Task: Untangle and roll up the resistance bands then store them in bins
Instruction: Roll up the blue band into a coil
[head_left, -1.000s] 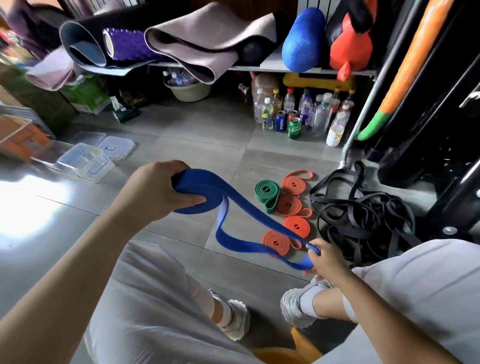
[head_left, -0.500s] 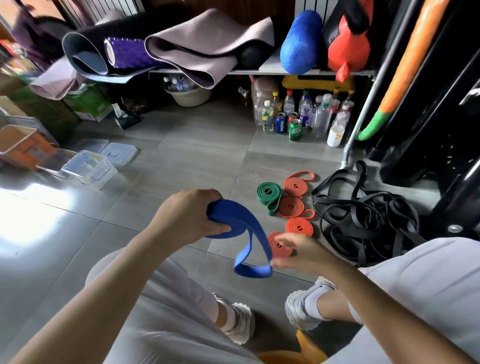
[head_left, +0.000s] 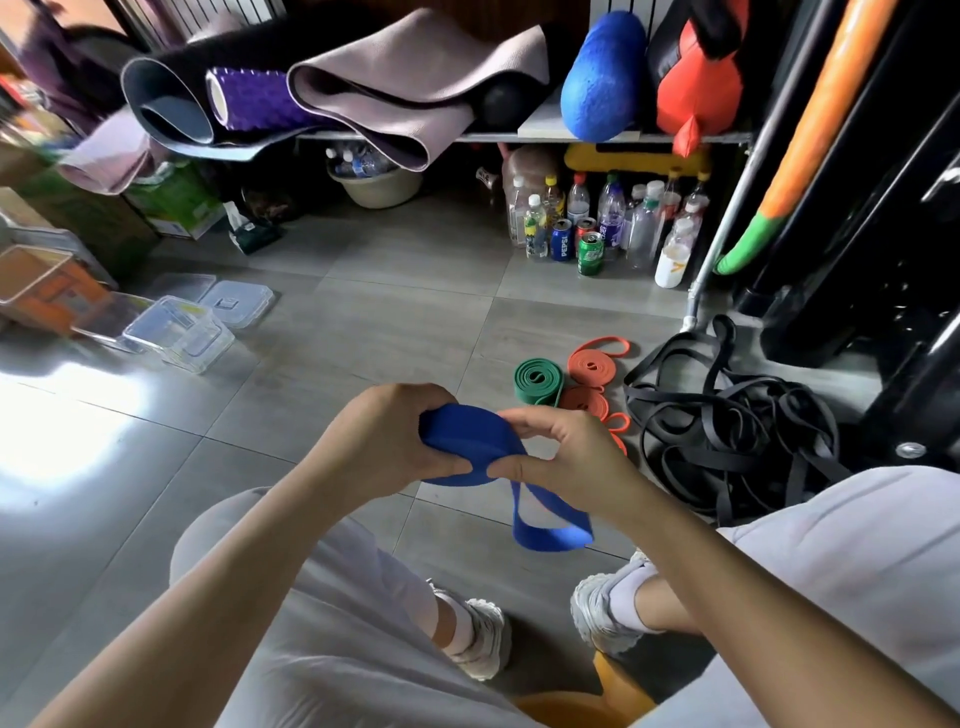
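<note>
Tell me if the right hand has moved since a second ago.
Yes: the right hand moved left, judged against the green roll, onto the blue band.

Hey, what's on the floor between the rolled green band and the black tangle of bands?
Coiled orange bands lie in a row between the green roll and the black tangle, partly hidden by the right hand, in the head view.

The half-rolled band (head_left: 457, 449) sits between the left hand (head_left: 374, 441) and the right hand (head_left: 566, 454), the rolled bands (head_left: 537, 382) lie on the floor (head_left: 389, 312) behind it, the tangled pile of bands (head_left: 727, 431) just right of them, the plastic bins (head_left: 179, 332) well apart at the left, and the bottles (head_left: 608, 218) under the shelf (head_left: 545, 136) at the back.
</note>
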